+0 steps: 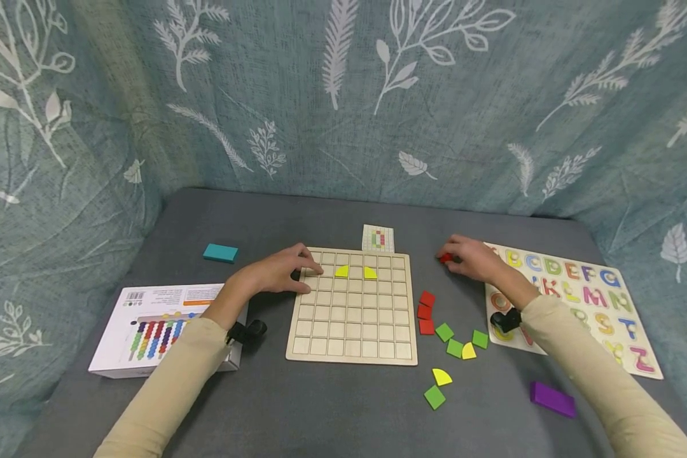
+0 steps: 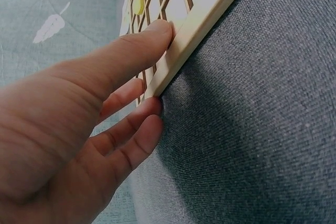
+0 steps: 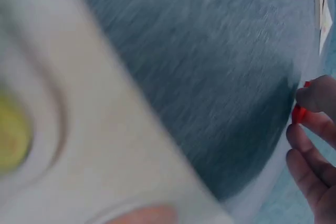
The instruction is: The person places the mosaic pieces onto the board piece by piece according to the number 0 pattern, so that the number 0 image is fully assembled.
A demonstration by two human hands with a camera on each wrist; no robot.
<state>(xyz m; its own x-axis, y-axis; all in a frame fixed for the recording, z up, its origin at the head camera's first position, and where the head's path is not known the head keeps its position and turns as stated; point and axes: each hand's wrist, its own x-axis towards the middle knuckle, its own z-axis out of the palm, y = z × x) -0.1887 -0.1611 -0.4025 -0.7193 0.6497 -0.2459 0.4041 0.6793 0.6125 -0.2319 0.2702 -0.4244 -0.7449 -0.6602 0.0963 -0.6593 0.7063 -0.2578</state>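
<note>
A wooden grid board [image 1: 336, 313] lies in the middle of the table, with two yellow quarter-circle tiles [image 1: 370, 273] in its upper cells. My left hand [image 1: 277, 270] rests at the board's upper left edge; in the left wrist view its thumb [image 2: 149, 40] touches the rim and the other fingers are loosely bent beside it. With its fingertips, my right hand [image 1: 475, 257] pinches a red tile [image 1: 446, 257] right of the board, close to the tabletop. The tile [image 3: 298, 114] is partly hidden by the fingers. A small pattern card [image 1: 378, 238] lies behind the board.
Right of the board lie three red tiles [image 1: 425, 312], several green tiles [image 1: 444, 331] and two yellow ones [image 1: 442, 377]. The alphabet board [image 1: 584, 286] lies under the right forearm. A purple block [image 1: 552, 399], a teal block [image 1: 220, 253] and a white box [image 1: 114, 334] lie farther out.
</note>
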